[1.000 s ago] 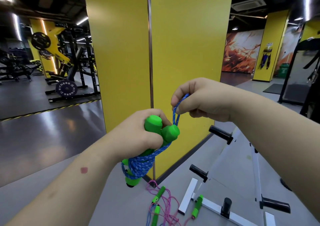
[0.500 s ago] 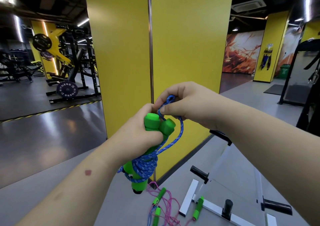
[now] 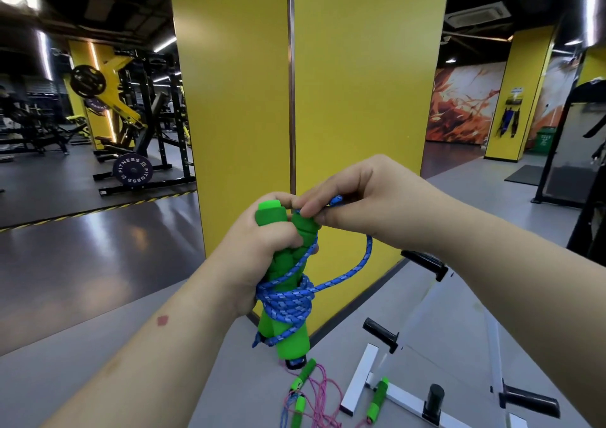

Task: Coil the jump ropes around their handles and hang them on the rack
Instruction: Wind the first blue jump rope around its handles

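Your right hand has come down onto the handles' tops, pinching the rope end. Your left hand grips both handles upright, coils around their middle.

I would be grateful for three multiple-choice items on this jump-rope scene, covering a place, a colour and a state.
1. Where does the pink jump rope lie?
A. on the floor below the hands
B. on a rack peg
C. in the right hand

2. What colour is the rope wound round the green handles?
A. pink
B. blue
C. black

3. What is the right hand doing?
A. hanging empty
B. resting on the pillar
C. pinching the blue rope

Answers: 1 A, it lies loose on the grey floor beside the white rack. 2 B, blue coils circle the handles gripped by the left hand. 3 C, its fingertips pinch the rope's end loop above the handles.
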